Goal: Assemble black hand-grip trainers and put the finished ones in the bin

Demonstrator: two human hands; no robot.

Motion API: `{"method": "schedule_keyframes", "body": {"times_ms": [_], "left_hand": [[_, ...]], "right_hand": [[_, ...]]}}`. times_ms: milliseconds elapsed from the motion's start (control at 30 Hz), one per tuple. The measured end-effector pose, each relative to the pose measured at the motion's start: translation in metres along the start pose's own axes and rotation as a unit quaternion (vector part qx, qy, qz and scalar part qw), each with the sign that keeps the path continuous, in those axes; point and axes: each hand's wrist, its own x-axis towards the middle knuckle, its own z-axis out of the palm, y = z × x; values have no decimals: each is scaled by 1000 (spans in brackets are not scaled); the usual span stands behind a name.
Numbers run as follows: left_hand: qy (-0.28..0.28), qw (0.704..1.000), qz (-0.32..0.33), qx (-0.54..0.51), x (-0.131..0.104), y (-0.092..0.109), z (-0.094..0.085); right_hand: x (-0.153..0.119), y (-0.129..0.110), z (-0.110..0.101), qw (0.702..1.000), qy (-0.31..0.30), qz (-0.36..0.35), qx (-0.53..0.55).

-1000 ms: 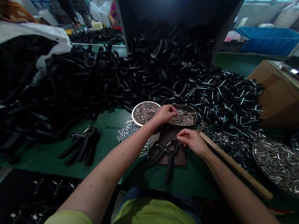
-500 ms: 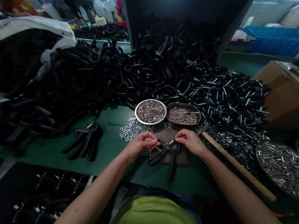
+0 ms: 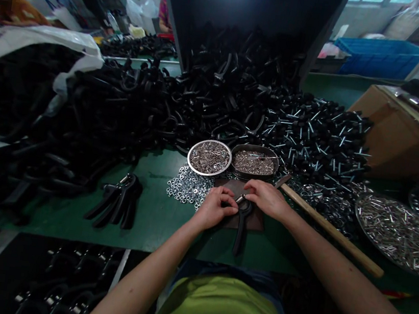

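A black plastic clamp [image 3: 240, 233] with a small metal spring [image 3: 240, 199] at its top lies on a brown plate [image 3: 257, 222]. My left hand [image 3: 219, 207] is closed at the clamp's left side and covers part of it. The fingers of my right hand [image 3: 264, 197] pinch the clamp's top right, beside the spring. Just beyond are a round dish of metal pins [image 3: 209, 157] and an oval tin of small metal parts [image 3: 254, 162]. Loose nuts [image 3: 186, 187] lie left of the plate. More black clamps [image 3: 120, 202] rest further left on the green table.
Black parts [image 3: 217, 101] are heaped across the back, spilling from a large dark bin [image 3: 252, 8]. A wooden-handled hammer [image 3: 331, 229], a tray of pins [image 3: 400, 233] and a cardboard box [image 3: 386, 131] stand right. A white bag [image 3: 81, 45] is left. People are in the background.
My left hand has moved right and closer to the spring, now hiding the clamp's left handle. My right hand has stayed nearly still. The whole view has shifted slightly.
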Motion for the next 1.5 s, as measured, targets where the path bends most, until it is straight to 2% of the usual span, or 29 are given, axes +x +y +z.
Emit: {"method": "schedule_keyframes", "body": {"times_ms": [100,167,233,300,433,567,700,767,833,867,900,1000,1033,1067,1167,1200,1233,1333,1367,1433,1500], "left_hand": [[-6,1000,3,17,2,-2,5],[-9,1000,-1,25,2,-2,6],[-11,999,-8,30,2,0,7],[-13,999,-20,33,3,3,8],[-7,998,-58,32,6,7,11],[7,997,-76,20,7,6,13],[7,998,-65,9,6,2,13],[11,997,-69,18,6,1,13],[20,996,-77,29,7,2,13],[24,996,-80,33,7,3,13],[25,996,-83,36,8,4,13],[25,994,-93,44,8,8,12],[25,994,-96,46,7,9,12],[26,994,-95,47,7,10,11],[29,995,-80,46,6,9,11],[29,996,-77,46,6,9,12],[28,996,-76,46,6,8,12],[35,996,-64,55,3,5,14],[45,996,-54,61,0,4,14],[79,993,-31,79,-9,1,16],[118,987,-18,105,-23,-1,16]], "right_hand": [[-27,28,-9,994,88,14,-66],[-50,51,-16,977,148,43,-149],[-71,72,-21,952,179,90,-231],[-86,87,-21,933,178,139,-280],[-94,98,-15,924,137,195,-300],[-91,84,-20,927,155,199,-277],[-97,39,-37,975,158,142,-61],[-101,16,-38,975,195,92,49],[-103,0,-30,962,248,50,102],[-102,-3,-24,962,249,36,104],[-101,-5,-19,969,226,29,92],[-96,-3,-11,995,92,33,22],[-95,-4,-11,997,76,31,11],[-96,-4,-12,995,93,25,13],[-99,-5,-11,975,220,-5,41],[-99,-2,-8,972,230,-6,39],[-99,1,-4,977,213,2,28],[-94,13,5,995,85,50,-22],[-93,14,3,996,62,64,-28],[-95,8,-6,996,57,60,-12],[-106,-6,-18,995,95,34,27]]}}
